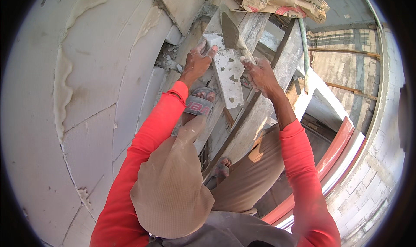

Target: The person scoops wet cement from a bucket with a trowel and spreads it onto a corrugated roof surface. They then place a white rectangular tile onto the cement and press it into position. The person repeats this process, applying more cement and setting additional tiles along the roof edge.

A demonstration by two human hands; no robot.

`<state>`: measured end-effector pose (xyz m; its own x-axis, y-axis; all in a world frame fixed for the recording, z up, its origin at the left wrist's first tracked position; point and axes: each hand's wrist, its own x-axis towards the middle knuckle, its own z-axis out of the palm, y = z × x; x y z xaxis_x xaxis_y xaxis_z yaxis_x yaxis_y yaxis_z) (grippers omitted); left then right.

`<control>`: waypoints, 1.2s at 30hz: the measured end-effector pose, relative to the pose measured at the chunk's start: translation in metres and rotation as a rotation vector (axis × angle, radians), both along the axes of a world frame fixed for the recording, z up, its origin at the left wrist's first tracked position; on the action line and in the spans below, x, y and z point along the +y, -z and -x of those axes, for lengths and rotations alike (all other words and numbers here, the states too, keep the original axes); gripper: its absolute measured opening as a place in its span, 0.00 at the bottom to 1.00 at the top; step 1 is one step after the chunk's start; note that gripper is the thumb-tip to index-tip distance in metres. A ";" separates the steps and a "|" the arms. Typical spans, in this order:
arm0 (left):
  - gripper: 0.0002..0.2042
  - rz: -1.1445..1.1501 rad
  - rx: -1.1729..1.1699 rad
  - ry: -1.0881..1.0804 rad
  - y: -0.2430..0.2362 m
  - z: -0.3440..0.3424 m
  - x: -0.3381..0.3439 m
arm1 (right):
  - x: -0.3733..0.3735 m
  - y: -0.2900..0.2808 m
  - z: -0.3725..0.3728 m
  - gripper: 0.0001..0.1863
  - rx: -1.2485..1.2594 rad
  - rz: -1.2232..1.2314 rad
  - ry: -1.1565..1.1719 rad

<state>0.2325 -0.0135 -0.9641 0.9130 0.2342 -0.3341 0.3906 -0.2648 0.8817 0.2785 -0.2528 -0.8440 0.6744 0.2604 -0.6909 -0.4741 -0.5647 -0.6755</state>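
Note:
My left hand [198,61] is closed on the upper left edge of a long, white, block-like slab [228,76]. Spots of grey mortar dot the slab's face, and it tilts over the wooden planks. In my right hand [261,76] is the handle of a trowel [230,29]. Its blade, coated in grey mortar, lies over the slab's upper end. Whether blade and slab touch, I cannot tell. My fingertips under the slab are hidden.
Weathered planks [284,56] run beneath me, with gaps between them; my sandalled feet stand there. A pale panelled wall [93,61] with mortar along its joints rises at left. A crumpled paper sack [277,2] lies at the far end. A red-and-white curved edge [331,149] is at right.

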 end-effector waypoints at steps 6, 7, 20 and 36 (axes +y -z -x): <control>0.44 0.050 -0.017 -0.002 0.002 -0.005 0.008 | 0.027 -0.095 0.006 0.24 -0.801 -0.056 0.013; 0.44 0.028 -0.037 -0.005 0.001 -0.007 0.010 | 0.033 -0.093 0.014 0.24 -0.857 -0.126 0.103; 0.39 -0.104 0.055 0.028 -0.010 -0.012 0.010 | 0.016 -0.030 -0.005 0.23 -0.689 0.129 -0.171; 0.43 -0.147 0.111 0.083 -0.035 -0.014 0.002 | 0.036 -0.144 0.023 0.20 -0.860 -0.203 0.248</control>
